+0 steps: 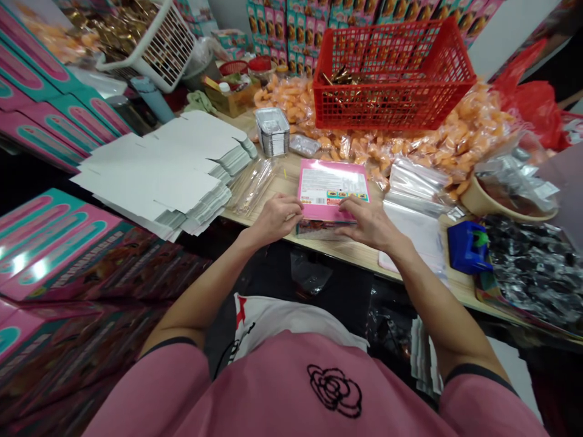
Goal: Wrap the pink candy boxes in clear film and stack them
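A pink printed box [334, 177] lies on the table in front of me, its white label and barcode facing up. Clear plastic [327, 233] shows along its front side; whether it wraps the whole box I cannot tell. At the front left corner, my left hand [277, 218] has its fingers curled and pressed together against the box. My right hand [368, 221] grips the front right edge, fingers on top and thumb low at the front. Left of the box lie long clear plastic sleeves [255, 185]; on the right are clear bags [412, 233].
Flat white cartons [173, 164] are stacked at left, beside a stack of foil trays [273, 130]. Behind stand a red basket [394, 100] and bagged orange pieces [483, 115]. A blue tape dispenser [467, 246] and black packets [532, 267] sit at right. Finished-looking boxes [64, 243] rise at left.
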`<act>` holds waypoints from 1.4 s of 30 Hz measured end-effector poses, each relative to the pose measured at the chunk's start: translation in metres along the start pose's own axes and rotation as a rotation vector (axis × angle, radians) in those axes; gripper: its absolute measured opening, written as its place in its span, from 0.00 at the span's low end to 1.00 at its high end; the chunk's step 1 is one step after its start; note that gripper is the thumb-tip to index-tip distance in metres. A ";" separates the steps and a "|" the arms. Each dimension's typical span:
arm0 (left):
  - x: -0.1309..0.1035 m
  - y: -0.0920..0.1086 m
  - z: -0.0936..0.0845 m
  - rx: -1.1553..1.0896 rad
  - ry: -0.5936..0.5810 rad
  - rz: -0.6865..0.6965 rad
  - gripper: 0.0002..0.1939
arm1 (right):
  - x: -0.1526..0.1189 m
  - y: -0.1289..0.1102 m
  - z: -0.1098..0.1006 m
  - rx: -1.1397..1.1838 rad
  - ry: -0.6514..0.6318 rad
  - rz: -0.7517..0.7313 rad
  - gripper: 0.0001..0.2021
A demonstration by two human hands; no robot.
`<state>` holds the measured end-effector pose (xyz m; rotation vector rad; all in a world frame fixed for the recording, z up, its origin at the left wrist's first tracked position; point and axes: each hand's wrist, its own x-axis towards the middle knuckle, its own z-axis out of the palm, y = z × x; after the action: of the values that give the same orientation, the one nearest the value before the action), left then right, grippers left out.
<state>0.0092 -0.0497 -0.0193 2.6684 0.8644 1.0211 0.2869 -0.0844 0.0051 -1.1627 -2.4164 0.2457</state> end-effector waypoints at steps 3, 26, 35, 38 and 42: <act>0.000 0.000 0.000 -0.010 -0.004 -0.015 0.10 | 0.003 0.001 0.005 -0.006 -0.014 0.022 0.04; 0.013 -0.008 -0.004 0.224 -0.116 0.090 0.14 | 0.022 0.013 0.015 -0.089 -0.081 0.093 0.07; 0.016 -0.018 -0.001 0.067 -0.115 -0.042 0.11 | 0.023 0.019 0.015 -0.029 -0.082 0.081 0.07; 0.014 -0.023 0.001 -0.019 -0.101 -0.075 0.12 | 0.024 0.021 0.014 -0.006 -0.089 0.081 0.07; 0.012 -0.025 0.001 -0.092 -0.048 -0.111 0.14 | 0.025 0.022 0.014 0.014 -0.104 0.090 0.08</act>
<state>0.0059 -0.0227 -0.0216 2.5275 0.9209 0.9438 0.2819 -0.0511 -0.0067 -1.2828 -2.4496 0.3590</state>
